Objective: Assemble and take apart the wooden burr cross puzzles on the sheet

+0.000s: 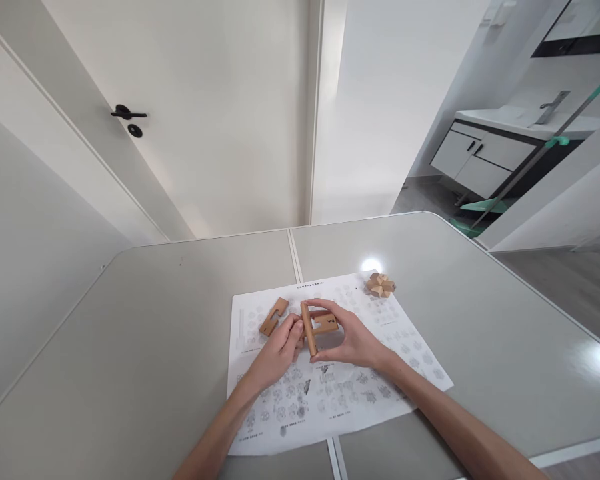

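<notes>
Both my hands hold wooden puzzle pieces above a printed sheet. My right hand (353,337) grips a flat wooden puzzle piece (309,330) by its two ends, thumb at the near end and fingers at the far end. Closed fingers of my left hand (281,348) pinch the same group of pieces from the left side. A notched block with a dark mark (327,323) sits within the right hand's grasp, crossing the flat piece; how they join is partly hidden. Beside my left hand, another notched wooden piece (275,317) lies on the printed sheet (340,407).
An assembled wooden burr puzzle (381,285) rests at the sheet's far right corner. The grey folding table (155,347) has a seam down its middle. Beyond it stand a white door (220,120) and, at right, a washbasin cabinet (485,157).
</notes>
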`<state>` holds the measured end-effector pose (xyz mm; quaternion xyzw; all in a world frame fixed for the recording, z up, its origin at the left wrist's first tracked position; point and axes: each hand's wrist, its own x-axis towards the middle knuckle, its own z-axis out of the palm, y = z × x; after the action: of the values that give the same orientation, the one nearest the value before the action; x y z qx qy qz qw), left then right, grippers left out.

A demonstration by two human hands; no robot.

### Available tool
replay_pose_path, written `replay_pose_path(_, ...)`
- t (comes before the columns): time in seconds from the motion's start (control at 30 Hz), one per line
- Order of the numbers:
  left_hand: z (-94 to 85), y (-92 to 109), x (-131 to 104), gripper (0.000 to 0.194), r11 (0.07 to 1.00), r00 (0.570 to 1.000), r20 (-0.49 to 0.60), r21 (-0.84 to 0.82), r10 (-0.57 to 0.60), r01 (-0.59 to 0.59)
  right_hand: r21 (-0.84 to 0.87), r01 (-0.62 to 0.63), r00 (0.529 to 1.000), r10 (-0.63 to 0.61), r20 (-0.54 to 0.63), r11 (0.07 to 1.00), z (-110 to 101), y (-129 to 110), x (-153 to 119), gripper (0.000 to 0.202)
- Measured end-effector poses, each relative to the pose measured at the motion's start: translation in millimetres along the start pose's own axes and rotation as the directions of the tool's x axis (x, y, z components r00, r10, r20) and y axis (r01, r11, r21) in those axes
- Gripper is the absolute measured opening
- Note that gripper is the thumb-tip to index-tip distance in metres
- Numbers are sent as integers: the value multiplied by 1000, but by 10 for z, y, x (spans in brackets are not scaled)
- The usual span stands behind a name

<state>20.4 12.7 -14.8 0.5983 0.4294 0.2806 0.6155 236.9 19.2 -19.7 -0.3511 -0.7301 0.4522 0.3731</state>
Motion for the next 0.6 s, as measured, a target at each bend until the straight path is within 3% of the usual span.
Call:
replay_pose_path(0.3,37,71,-36,44,1000,1000,-15,23,5,-5,-2,1,1000,-2,-22,1000,26,9,-1,96)
replay_pose_path(0.6,30,84,-40,42,979,995,-56,196,77,-65,6,-4,1000,4,-14,1000,28,-6,-11,95)
